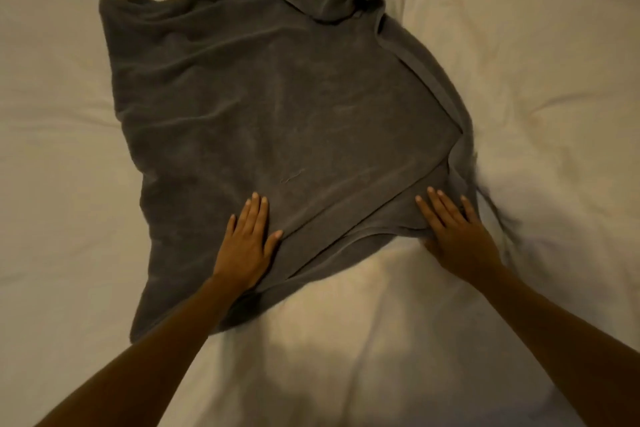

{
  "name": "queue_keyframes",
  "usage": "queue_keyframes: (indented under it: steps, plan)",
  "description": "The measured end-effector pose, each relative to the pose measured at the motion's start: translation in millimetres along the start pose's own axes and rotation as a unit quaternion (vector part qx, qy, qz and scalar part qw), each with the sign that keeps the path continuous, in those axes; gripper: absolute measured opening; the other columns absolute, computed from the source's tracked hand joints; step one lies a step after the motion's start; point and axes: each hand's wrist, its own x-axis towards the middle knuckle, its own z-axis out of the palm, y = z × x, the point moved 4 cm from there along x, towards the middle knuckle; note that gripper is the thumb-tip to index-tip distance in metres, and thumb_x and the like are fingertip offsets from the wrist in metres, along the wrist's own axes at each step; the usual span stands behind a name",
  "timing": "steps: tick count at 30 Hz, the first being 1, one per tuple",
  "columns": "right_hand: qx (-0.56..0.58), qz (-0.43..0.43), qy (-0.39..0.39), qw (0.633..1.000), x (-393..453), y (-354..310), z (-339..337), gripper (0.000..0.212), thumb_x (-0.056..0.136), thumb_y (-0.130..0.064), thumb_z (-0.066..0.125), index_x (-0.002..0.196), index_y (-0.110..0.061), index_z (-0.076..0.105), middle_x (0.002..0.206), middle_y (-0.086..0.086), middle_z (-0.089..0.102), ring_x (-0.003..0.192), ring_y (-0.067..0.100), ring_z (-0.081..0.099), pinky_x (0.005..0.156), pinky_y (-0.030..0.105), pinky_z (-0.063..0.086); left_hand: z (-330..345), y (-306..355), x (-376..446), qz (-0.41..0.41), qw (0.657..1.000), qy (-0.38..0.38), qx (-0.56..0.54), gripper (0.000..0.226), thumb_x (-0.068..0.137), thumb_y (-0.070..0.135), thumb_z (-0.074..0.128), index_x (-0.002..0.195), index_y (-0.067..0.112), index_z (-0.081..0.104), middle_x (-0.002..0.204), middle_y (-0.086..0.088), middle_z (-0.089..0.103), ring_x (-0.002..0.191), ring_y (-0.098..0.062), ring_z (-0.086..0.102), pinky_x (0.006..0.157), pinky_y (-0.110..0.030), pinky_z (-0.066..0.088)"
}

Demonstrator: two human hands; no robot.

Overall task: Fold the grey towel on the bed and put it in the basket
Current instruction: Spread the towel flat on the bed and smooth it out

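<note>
The grey towel (270, 107) lies spread on the bed, folded over itself in at least two layers, with its far right corner bunched up. My left hand (247, 243) rests flat on its near edge, fingers apart, thumb on the upper layer's hem. My right hand (453, 232) presses flat on the near right corner, fingers spread, where the layers are offset. Neither hand grips the cloth. No basket is in view.
The white bed sheet (536, 80) fills the whole view, wrinkled, with deeper creases to the right of the towel and at the top right.
</note>
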Motion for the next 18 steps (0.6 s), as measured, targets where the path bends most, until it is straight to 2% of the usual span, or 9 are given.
queue_keyframes:
  steps: [2, 3, 5, 6, 10, 13, 15, 18]
  plan:
    - [-0.008, -0.006, 0.013, 1.000, 6, 6, -3, 0.066, 0.090, -0.048, 0.035, 0.145, -0.012, 0.031, 0.147, 0.019, 0.038, 0.134, 0.033, 0.040, 0.112, 0.050, 0.015, 12, -13, -28, -0.004, 1.000, -0.008, 0.007, 0.094, 0.077, 0.075, -0.012, 0.151, 0.017, -0.005, 0.160, -0.003, -0.007, 0.148, -0.016, -0.004, 0.118, -0.036, -0.002]
    - [-0.019, -0.011, 0.015, 1.000, 9, 7, -3, 0.066, 0.087, -0.041, 0.044, 0.145, -0.012, 0.030, 0.146, 0.021, 0.039, 0.133, 0.035, 0.041, 0.112, 0.050, 0.012, 17, -18, -40, -0.006, 1.000, -0.013, 0.009, 0.096, 0.075, 0.076, -0.014, 0.151, 0.018, -0.006, 0.160, -0.002, -0.007, 0.148, -0.016, -0.004, 0.118, -0.035, -0.003]
    - [-0.029, -0.006, -0.004, 1.000, 11, 4, -2, 0.080, 0.076, -0.019, 0.064, 0.146, -0.011, 0.025, 0.146, 0.025, 0.037, 0.132, 0.040, 0.039, 0.113, 0.049, 0.004, 24, -24, -59, -0.010, 1.000, -0.015, 0.007, 0.097, 0.075, 0.078, -0.012, 0.151, 0.018, -0.007, 0.160, -0.001, -0.008, 0.148, -0.015, -0.006, 0.118, -0.035, -0.004]
    - [-0.024, 0.007, -0.021, 0.999, 11, 3, -2, 0.087, 0.071, -0.011, 0.068, 0.146, -0.010, 0.024, 0.146, 0.027, 0.035, 0.132, 0.042, 0.038, 0.113, 0.049, 0.004, 26, -25, -67, -0.009, 1.000, -0.014, 0.009, 0.096, 0.076, 0.079, -0.008, 0.151, 0.018, -0.008, 0.160, -0.001, -0.008, 0.147, -0.015, -0.008, 0.118, -0.035, -0.005]
    - [-0.018, 0.048, -0.016, 0.999, 5, 12, -7, 0.081, 0.075, -0.009, 0.071, 0.144, -0.004, 0.029, 0.139, 0.037, 0.038, 0.120, 0.050, 0.046, 0.104, 0.057, 0.030, 34, -22, -87, -0.001, 0.999, -0.007, 0.042, 0.107, 0.071, 0.086, 0.007, 0.150, 0.016, -0.010, 0.158, -0.003, -0.012, 0.144, -0.015, -0.013, 0.117, -0.038, -0.006]
    - [-0.038, 0.039, 0.008, 0.998, 6, 19, -8, 0.076, 0.076, -0.010, 0.069, 0.143, -0.004, 0.033, 0.131, 0.042, 0.041, 0.111, 0.053, 0.050, 0.100, 0.058, 0.035, 40, -20, -92, -0.010, 0.997, 0.004, 0.072, 0.108, 0.071, 0.085, 0.004, 0.150, 0.013, -0.007, 0.160, -0.011, -0.005, 0.147, -0.023, -0.006, 0.116, -0.040, -0.004]
    - [-0.039, 0.031, 0.033, 0.998, 9, 10, -12, 0.071, 0.081, -0.012, 0.061, 0.145, -0.010, 0.031, 0.136, 0.041, 0.037, 0.118, 0.053, 0.046, 0.105, 0.058, 0.028, 43, -11, -90, -0.022, 0.998, 0.011, 0.061, 0.103, 0.075, 0.081, 0.007, 0.150, 0.012, -0.007, 0.160, -0.013, -0.004, 0.148, -0.026, -0.003, 0.117, -0.041, -0.003]
    - [-0.044, 0.003, 0.030, 0.999, 15, -12, -12, 0.068, 0.090, -0.018, 0.050, 0.149, -0.015, 0.017, 0.149, 0.029, 0.025, 0.137, 0.043, 0.026, 0.113, 0.053, -0.001, 49, 7, -83, -0.027, 0.998, 0.026, 0.060, 0.092, 0.079, 0.068, 0.014, 0.150, 0.014, -0.006, 0.160, -0.014, -0.007, 0.148, -0.028, -0.003, 0.117, -0.042, -0.004]
